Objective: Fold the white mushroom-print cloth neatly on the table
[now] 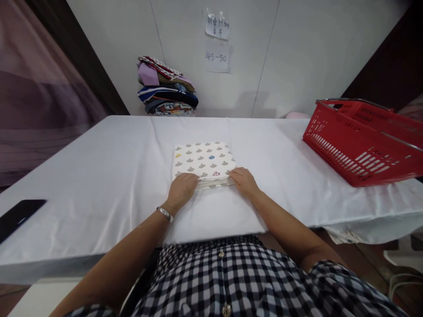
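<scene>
A white cloth [201, 159] with grey mushroom-like prints and a few yellow, blue and red ones lies folded into a thick square on the table. My left hand [182, 190] grips its near left corner, fingers bent over the top layer. At the near right corner, my right hand [245, 181] has its fingers curled over the edge in the same way. Between the hands, several stacked layers show along the near side. Both thumbs are mostly hidden.
The table [132, 176] has a white satiny cover. A red plastic basket [360, 145] stands at the right and a black phone-like object [20, 216] lies at the left edge. Folded fabrics [168, 92] are piled against the back wall, left of two paper signs [218, 57].
</scene>
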A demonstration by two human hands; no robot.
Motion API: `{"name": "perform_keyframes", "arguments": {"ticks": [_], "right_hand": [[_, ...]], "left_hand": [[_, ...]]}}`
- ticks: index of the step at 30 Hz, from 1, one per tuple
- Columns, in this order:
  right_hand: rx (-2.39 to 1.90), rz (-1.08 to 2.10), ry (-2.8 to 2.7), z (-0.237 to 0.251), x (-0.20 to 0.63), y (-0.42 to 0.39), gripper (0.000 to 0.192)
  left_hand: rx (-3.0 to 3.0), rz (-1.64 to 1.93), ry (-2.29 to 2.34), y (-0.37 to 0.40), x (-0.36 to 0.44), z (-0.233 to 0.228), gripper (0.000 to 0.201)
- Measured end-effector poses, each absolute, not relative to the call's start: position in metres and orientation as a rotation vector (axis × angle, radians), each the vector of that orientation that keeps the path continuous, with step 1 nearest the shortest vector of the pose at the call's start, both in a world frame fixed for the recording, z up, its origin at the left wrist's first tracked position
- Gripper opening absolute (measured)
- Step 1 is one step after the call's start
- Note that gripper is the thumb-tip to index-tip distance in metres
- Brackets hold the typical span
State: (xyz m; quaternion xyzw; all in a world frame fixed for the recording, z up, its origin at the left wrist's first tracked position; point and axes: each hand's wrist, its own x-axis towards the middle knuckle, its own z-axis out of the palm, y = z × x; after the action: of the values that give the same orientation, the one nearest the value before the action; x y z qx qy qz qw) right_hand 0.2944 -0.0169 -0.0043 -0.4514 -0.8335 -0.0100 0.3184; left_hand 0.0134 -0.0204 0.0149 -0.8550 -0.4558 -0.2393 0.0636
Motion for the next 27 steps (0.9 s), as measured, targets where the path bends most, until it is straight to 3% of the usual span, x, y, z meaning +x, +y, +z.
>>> {"name": "perform_keyframes", "arguments": {"ticks": [9,19,27], "right_hand": [[-1.134,-0.208,-2.151,-0.002,0.294,-0.013,0.023],[-1.128,-0.161,-2.179,-0.009,0.294,-0.012,0.022],[-1.149,-0.159,-2.158,-0.008,0.292,-0.011,0.023]], "left_hand": [[-2.480,-0.748,-1.282,-0.019,0.013,0.015,0.027],[-2.451,-0.782,-1.252,-0.023,0.018,0.014,0.027],[-2.600,-0.708,-0.958,-0.024,0.048,0.016,0.029]]}}
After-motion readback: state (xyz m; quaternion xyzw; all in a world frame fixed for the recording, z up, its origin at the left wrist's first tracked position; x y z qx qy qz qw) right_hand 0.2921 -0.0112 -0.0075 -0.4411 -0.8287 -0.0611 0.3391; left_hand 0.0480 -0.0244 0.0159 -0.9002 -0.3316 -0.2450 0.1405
